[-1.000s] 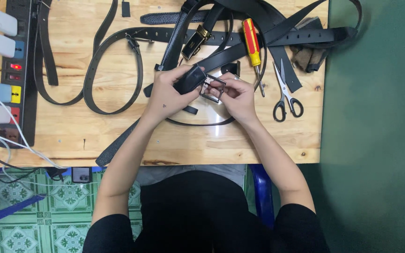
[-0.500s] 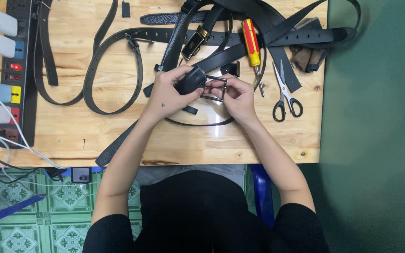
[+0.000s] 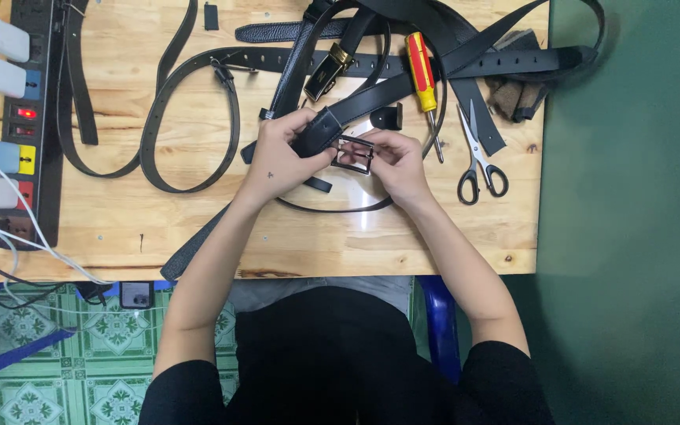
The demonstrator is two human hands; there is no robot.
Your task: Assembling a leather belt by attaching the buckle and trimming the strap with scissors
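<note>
While the left hand (image 3: pixel 281 157) stays clamped on the black leather belt end (image 3: pixel 318 132), the right hand's fingers (image 3: pixel 379 149) have pinched the rectangular metal buckle frame (image 3: pixel 353 154) closer against it.

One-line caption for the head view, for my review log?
Left hand holds a black belt end against a metal buckle in the right hand, over a wooden table with scissors.

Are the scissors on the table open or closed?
Nearly closed: the scissors lie flat on the wooden table, blades together pointing away, both black handle loops side by side.
</note>
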